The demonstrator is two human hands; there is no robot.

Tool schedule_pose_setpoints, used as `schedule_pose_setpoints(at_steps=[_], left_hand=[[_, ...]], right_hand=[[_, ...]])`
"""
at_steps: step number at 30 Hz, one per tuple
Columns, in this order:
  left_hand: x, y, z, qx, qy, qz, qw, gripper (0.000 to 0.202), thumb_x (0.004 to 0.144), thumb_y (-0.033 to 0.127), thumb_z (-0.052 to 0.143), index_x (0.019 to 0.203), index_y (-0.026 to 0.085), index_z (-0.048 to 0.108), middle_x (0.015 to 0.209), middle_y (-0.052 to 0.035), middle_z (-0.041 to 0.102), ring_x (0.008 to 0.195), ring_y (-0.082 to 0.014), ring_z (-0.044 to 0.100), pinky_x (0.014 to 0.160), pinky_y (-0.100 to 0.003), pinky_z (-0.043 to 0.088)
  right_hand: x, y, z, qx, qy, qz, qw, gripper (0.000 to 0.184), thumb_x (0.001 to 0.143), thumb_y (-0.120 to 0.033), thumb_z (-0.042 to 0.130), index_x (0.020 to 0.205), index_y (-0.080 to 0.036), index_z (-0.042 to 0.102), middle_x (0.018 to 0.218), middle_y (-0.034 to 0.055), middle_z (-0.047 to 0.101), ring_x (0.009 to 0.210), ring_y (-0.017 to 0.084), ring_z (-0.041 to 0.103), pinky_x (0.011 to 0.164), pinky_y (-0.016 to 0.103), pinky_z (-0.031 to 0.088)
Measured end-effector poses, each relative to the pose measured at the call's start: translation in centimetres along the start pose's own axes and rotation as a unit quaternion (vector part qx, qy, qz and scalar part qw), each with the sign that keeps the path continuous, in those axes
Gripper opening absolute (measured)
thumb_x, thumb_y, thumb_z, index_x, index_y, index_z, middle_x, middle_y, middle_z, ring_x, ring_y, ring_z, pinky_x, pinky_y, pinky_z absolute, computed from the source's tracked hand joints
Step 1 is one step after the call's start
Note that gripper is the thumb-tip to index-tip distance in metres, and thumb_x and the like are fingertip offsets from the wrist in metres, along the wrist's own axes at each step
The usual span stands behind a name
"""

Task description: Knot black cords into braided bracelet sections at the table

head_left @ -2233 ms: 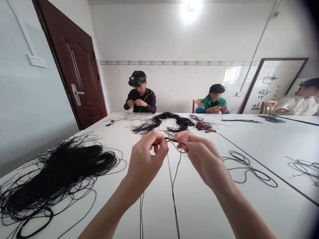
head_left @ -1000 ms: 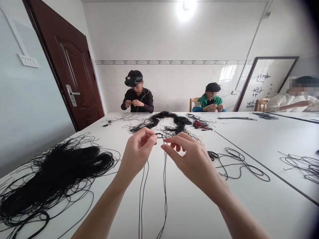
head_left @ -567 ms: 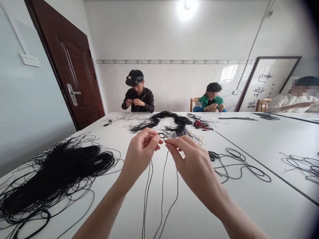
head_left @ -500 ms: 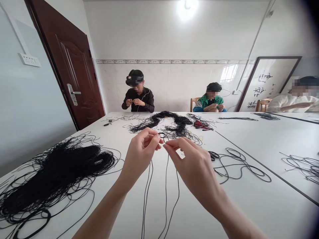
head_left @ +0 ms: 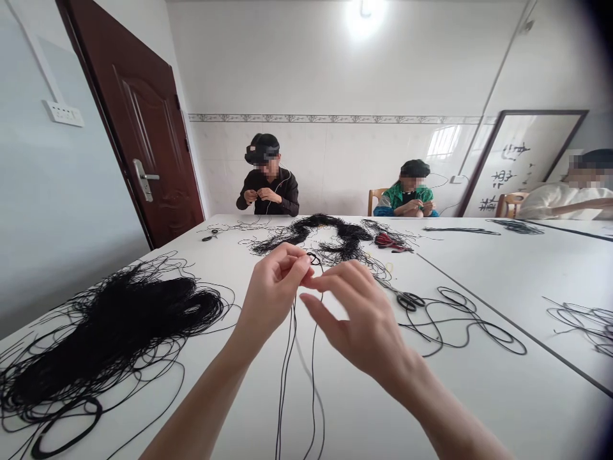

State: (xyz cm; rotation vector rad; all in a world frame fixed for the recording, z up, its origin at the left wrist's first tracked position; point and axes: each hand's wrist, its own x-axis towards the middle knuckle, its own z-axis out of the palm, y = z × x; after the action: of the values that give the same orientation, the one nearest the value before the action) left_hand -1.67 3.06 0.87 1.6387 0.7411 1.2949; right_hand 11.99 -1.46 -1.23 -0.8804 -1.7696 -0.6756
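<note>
Pinched between the thumb and fingers of my left hand (head_left: 278,287) is a thin black cord (head_left: 282,383), with a small loop standing up above the fingertips. Its long strands hang down over the table toward me. Close on the right, my right hand (head_left: 357,316) has its thumb apart from its index finger, and the fingertips reach the cord by my left hand. No cord shows between that thumb and finger. Behind my right hand lies a pair of black-handled scissors (head_left: 409,300), partly hidden by the hand.
A big tangle of black cord (head_left: 124,332) covers the table's left side; another black bundle (head_left: 335,227) lies farther back. Red-handled scissors (head_left: 390,241) and small scissors (head_left: 209,236) are near the far edge. Loose cord (head_left: 469,313) curls at right. Several people sit opposite.
The thumb of my right hand has parted from its index finger, opening the pinch. The right hand has shifted slightly, uncovering the black-handled scissors. My left hand keeps its pinch on the cord.
</note>
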Motion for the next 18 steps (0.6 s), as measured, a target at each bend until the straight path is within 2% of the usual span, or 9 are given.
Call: schedule_pose_setpoints(at_steps=[3,5,7,11,16,18], left_hand=[[0.0,0.2,0.0,0.008,-0.005,-0.005,1.000,0.017,0.091,0.029,0.057,0.077,0.020,0.054,0.058,0.0075,0.050,0.050,-0.0064,0.044,0.048,-0.019,0.036],[-0.1,0.3,0.1,0.025,-0.011,-0.008,1.000,0.016,0.091,0.029,0.057,0.077,0.021,0.054,0.055,0.0083,0.045,0.046,-0.0061,0.037,0.044,-0.018,0.030],[-0.2,0.4,0.1,0.046,-0.016,-0.005,0.999,0.016,0.091,0.028,0.058,0.077,0.020,0.055,0.056,0.0079,0.045,0.047,-0.0055,0.034,0.043,-0.018,0.026],[-0.3,0.5,0.1,0.080,-0.032,-0.005,0.996,0.017,0.090,0.028,0.058,0.076,0.020,0.056,0.064,0.0061,0.051,0.046,-0.0042,0.030,0.040,-0.018,0.023],[-0.5,0.5,0.4,0.105,-0.056,-0.008,0.993,0.015,0.089,0.026,0.058,0.076,0.020,0.056,0.069,0.0058,0.051,0.045,-0.0035,0.031,0.038,-0.017,0.021],[-0.6,0.5,0.5,0.116,-0.068,-0.010,0.991,0.014,0.090,0.027,0.057,0.077,0.021,0.057,0.069,0.0058,0.050,0.046,-0.0038,0.032,0.039,-0.016,0.022]], right_hand=[[0.3,0.5,-0.6,0.069,0.004,0.153,0.986,0.012,0.089,-0.027,0.066,0.088,-0.017,0.060,0.079,0.0028,0.067,0.071,0.014,0.061,0.063,0.026,0.051],[0.5,0.9,-1.0,0.090,-0.036,0.232,0.968,0.015,0.085,-0.033,0.069,0.089,-0.020,0.062,0.083,0.0010,0.071,0.074,0.014,0.064,0.063,0.026,0.051],[0.7,1.3,-1.2,0.121,-0.083,0.275,0.950,0.009,0.086,-0.033,0.067,0.088,-0.024,0.065,0.085,-0.0015,0.073,0.076,0.015,0.066,0.065,0.027,0.051],[0.9,1.9,-1.9,0.134,-0.113,0.314,0.933,0.011,0.089,-0.031,0.058,0.085,-0.025,0.067,0.084,-0.0028,0.073,0.080,0.015,0.066,0.071,0.029,0.051],[1.0,2.4,-2.3,0.104,-0.124,0.320,0.933,0.018,0.091,-0.036,0.053,0.086,-0.023,0.064,0.085,0.0003,0.069,0.073,0.014,0.060,0.055,0.025,0.042],[1.0,2.5,-2.3,0.099,-0.118,0.304,0.940,0.017,0.092,-0.033,0.052,0.084,-0.022,0.061,0.084,0.0002,0.067,0.072,0.014,0.057,0.054,0.025,0.040]])
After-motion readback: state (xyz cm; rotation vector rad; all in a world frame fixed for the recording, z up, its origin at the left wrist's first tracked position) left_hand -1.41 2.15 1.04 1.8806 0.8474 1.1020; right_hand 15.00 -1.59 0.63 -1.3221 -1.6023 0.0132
